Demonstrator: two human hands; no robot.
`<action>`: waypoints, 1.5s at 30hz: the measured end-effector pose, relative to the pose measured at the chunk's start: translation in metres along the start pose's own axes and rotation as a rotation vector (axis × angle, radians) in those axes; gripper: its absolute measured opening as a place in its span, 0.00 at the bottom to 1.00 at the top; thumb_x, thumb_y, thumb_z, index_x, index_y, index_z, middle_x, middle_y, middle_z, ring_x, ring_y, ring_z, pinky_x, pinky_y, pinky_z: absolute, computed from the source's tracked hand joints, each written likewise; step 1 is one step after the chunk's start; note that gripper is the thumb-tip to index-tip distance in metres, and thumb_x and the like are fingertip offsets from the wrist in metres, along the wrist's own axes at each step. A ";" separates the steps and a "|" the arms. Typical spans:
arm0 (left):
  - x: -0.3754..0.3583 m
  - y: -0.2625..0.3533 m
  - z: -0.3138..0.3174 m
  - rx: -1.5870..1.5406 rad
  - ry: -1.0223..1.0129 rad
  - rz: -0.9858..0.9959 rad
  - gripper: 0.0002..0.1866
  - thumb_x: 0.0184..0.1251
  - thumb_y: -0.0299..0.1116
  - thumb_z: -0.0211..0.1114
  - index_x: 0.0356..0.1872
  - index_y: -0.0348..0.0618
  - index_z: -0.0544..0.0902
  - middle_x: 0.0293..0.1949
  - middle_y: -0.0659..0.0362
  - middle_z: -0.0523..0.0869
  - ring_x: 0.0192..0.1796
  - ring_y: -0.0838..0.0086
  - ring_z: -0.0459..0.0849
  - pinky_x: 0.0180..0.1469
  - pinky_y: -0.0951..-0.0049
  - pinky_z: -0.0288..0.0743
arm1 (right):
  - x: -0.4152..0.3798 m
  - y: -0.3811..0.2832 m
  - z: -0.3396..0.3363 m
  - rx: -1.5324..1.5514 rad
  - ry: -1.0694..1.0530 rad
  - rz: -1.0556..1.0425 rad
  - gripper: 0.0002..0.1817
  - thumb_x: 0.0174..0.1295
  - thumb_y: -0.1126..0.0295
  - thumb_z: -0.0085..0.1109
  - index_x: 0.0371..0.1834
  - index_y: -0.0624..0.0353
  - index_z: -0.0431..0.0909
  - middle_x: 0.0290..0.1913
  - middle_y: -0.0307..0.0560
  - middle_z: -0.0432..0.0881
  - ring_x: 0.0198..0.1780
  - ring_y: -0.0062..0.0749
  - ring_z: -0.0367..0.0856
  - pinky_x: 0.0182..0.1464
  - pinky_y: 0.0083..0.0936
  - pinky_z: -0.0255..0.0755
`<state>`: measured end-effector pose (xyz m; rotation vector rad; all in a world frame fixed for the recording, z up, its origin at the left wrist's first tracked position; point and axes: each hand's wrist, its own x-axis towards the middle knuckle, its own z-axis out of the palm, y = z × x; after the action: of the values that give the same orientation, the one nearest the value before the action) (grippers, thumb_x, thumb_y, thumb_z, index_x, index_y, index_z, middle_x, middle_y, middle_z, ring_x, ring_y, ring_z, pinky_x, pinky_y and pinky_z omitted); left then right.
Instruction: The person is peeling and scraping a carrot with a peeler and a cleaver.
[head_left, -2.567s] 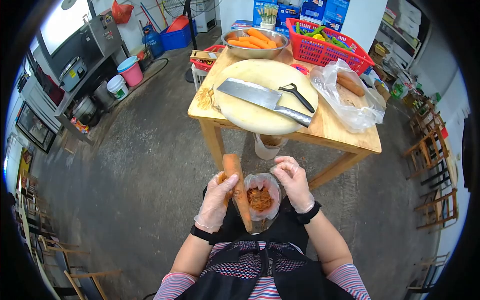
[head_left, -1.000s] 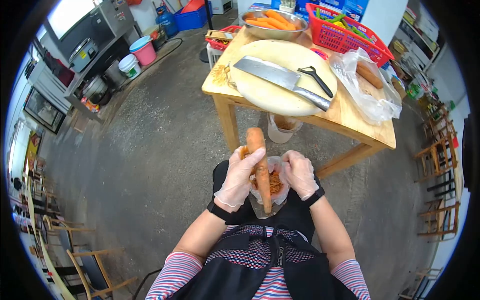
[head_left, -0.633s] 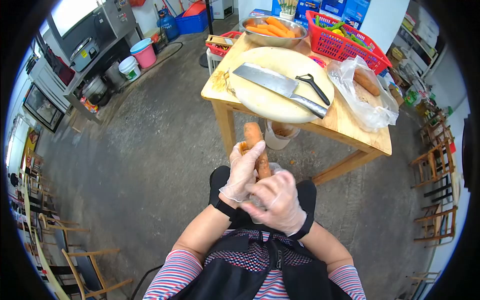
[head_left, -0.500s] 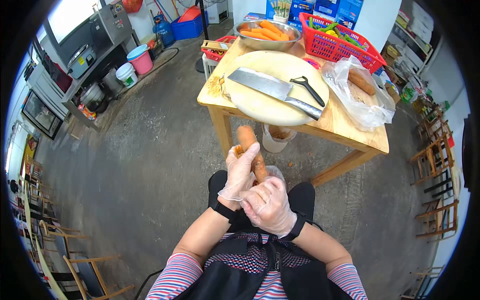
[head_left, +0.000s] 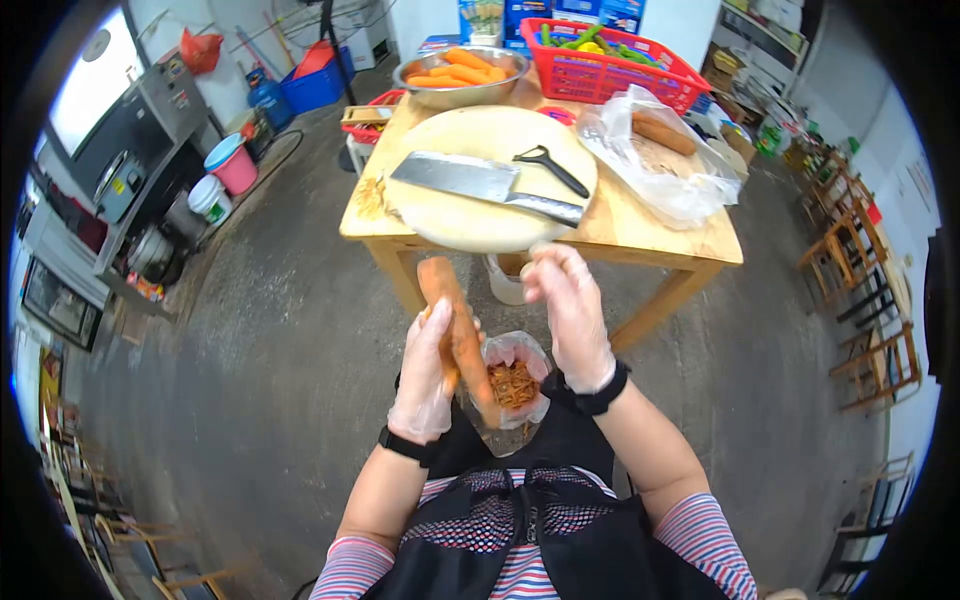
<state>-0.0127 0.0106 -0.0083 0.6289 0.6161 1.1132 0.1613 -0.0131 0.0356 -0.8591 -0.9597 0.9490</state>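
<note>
My left hand (head_left: 425, 365), in a clear plastic glove, grips a long carrot (head_left: 462, 335) that slants over my lap, its upper end towards the table. My right hand (head_left: 572, 320), also gloved, is raised off the carrot near the table's front edge. Its fingers are curled together, and whatever they may hold is too small to tell. Below, between my knees, a bag-lined container (head_left: 541, 402) holds orange-brown peelings (head_left: 512, 384). On the round cutting board (head_left: 450, 228) lie a cleaver (head_left: 455, 176) and a black peeler (head_left: 556, 173).
The wooden table (head_left: 655, 245) bears a steel bowl (head_left: 440, 98) of peeled carrots, a red basket (head_left: 620, 85) of green peppers, and a plastic bag (head_left: 675, 195) with an unpeeled carrot (head_left: 663, 133). A white bucket (head_left: 505, 285) stands under its edge. Chairs line the right side.
My right hand has left the carrot's lower end and moved up and right towards the table. My left hand keeps the carrot and has shifted left. The peelings container is now in sight.
</note>
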 end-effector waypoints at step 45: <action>-0.010 -0.031 -0.015 -0.268 -0.027 -0.078 0.26 0.74 0.55 0.58 0.56 0.42 0.74 0.41 0.55 0.82 0.42 0.67 0.82 0.46 0.65 0.80 | -0.031 0.013 -0.011 -0.617 -0.348 -0.182 0.26 0.73 0.71 0.50 0.74 0.57 0.64 0.67 0.52 0.77 0.47 0.32 0.86 0.54 0.27 0.76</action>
<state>-0.0081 -0.0061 -0.0394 0.3847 0.4543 1.0898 0.1601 -0.0388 0.0117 -1.1102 -1.6529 0.6557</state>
